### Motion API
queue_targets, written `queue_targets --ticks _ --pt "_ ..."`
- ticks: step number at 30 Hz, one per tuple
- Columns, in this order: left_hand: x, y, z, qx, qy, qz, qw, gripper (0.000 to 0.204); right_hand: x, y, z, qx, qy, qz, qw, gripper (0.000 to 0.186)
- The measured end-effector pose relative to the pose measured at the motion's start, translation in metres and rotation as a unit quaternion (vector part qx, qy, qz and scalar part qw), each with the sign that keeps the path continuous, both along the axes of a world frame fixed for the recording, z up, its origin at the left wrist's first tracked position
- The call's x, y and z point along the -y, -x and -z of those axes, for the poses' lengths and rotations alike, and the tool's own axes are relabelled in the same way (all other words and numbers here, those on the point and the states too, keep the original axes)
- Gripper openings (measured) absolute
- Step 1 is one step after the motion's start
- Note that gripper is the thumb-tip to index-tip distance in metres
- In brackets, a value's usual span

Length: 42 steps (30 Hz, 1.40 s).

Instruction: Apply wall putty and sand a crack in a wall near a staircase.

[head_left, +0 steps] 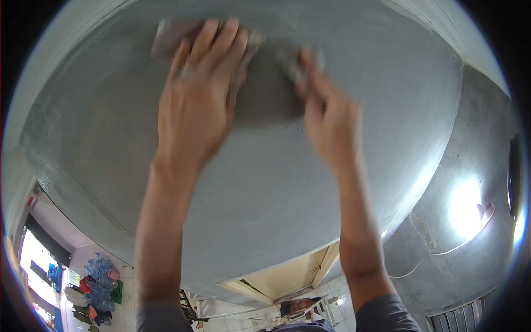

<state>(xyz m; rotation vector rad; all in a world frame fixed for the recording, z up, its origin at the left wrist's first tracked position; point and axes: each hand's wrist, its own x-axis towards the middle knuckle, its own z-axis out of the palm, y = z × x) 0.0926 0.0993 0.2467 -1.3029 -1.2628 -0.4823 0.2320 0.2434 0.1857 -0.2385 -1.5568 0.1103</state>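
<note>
My left hand [196,105] is pressed to a large smooth grey wall [265,182], high in the view. Its fingers lie over a flat reddish-brown piece [171,39], perhaps sandpaper; motion blur hides the kind. To the right, my right hand [332,113] is closed, thumb and forefinger pinching a small greyish piece [289,62] against the same wall. Blur smears that piece too, so its kind does not show. A darker grey patch, probably shadow, lies on the wall between the hands. Both forearms reach up from the lower edge.
A cream door [287,276] is below the wall. At lower left, several clear blue plastic bottles [100,285] hang or stand in a cluster beside a bright window [41,265]. On the right, a white cable [464,243] runs near a bright glare; a metal grille [459,320] is below.
</note>
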Motion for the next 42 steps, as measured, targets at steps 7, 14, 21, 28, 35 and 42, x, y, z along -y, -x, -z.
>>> queue_targets --ticks 7,14,21,28,35,42 --pt "-0.028 0.0 0.013 -0.04 0.078 0.255 0.963 0.05 -0.019 -0.013 0.02 -0.014 0.005 -0.026 1.0 0.047" --pt "0.025 -0.011 0.173 0.159 0.124 -0.013 0.979 0.056 0.058 0.001 0.187 0.069 0.185 -0.071 0.978 0.055" --pt "0.004 -0.017 0.096 0.129 0.036 0.014 0.991 0.056 0.043 -0.009 0.091 0.075 0.175 -0.018 0.982 0.056" --pt "0.028 -0.019 0.18 0.163 0.102 -0.031 0.981 0.054 0.065 -0.004 0.201 0.071 0.194 -0.06 0.977 0.061" --pt "-0.04 -0.022 0.024 -0.006 -0.033 0.044 0.998 0.04 -0.003 -0.022 0.017 -0.038 0.084 -0.012 0.996 0.048" --pt "-0.016 -0.039 0.142 0.145 0.13 0.031 0.98 0.048 0.001 -0.017 0.152 -0.025 0.164 -0.079 0.983 0.05"
